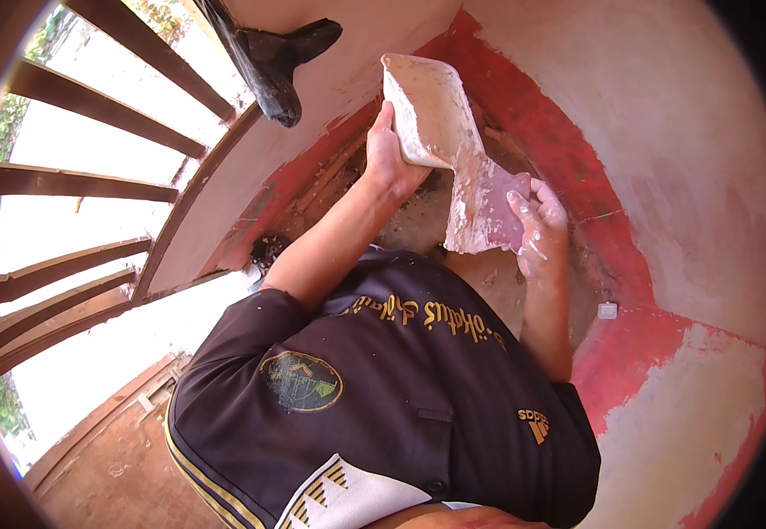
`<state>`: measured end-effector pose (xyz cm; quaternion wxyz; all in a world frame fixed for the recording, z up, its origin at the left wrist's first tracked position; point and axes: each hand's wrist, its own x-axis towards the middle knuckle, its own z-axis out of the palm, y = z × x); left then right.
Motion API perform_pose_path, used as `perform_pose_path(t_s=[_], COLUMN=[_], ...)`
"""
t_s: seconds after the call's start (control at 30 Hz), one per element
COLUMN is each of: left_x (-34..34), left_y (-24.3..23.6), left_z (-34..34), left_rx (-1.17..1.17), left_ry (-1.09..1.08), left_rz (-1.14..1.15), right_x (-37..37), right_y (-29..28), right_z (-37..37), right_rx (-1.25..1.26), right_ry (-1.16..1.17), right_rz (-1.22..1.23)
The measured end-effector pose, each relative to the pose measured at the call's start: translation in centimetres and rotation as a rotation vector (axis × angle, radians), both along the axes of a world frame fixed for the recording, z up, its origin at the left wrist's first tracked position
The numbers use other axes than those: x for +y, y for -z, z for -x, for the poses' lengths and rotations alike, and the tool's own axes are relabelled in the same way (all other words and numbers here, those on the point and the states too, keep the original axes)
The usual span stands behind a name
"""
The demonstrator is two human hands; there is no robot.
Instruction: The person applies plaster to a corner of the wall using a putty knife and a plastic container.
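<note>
My left hand (389, 157) grips the side of an open, cream plaster-smeared container (431, 101), raised in front of my body. My right hand (537, 220), spotted with white paste, has its fingers round a flat, dull pink scraper (504, 194) with white plaster smeared over it. The scraper meets the container's lower right edge, and a thick ragged band of plaster runs along its left side.
Dark wooden railing slats (110, 115) line the left, with a black object (273, 66) at the top. Pale walls (683, 106) have a red lower band (577, 159). A small white box (607, 310) is at the right. A wooden panel (101, 450) lies lower left.
</note>
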<state>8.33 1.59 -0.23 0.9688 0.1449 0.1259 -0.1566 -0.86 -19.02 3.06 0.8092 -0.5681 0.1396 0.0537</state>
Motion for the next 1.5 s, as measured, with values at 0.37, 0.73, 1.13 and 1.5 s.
perform_pose_path(t_s=[0.37, 0.73, 1.13, 1.5], left_x=[-0.3, 0.7, 0.4, -1.5], left_y=[-2.0, -3.1, -3.7, -4.5], left_z=[-0.7, 0.8, 0.8, -2.1], left_rx=[0.03, -0.07, -0.115, -0.095], left_ry=[-0.092, -0.135, -0.046, -0.126], left_rz=[-0.016, -0.02, 0.095, 0.033], right_x=[0.5, 0.0, 1.6, 0.7], right_y=[0.2, 0.1, 1.4, 2.9], right_z=[0.5, -0.2, -1.7, -0.6], right_rx=[-0.03, -0.374, -0.373, -0.29], right_ry=[0.035, 0.244, 0.167, 0.12], right_rz=[-0.116, -0.078, 0.007, 0.001])
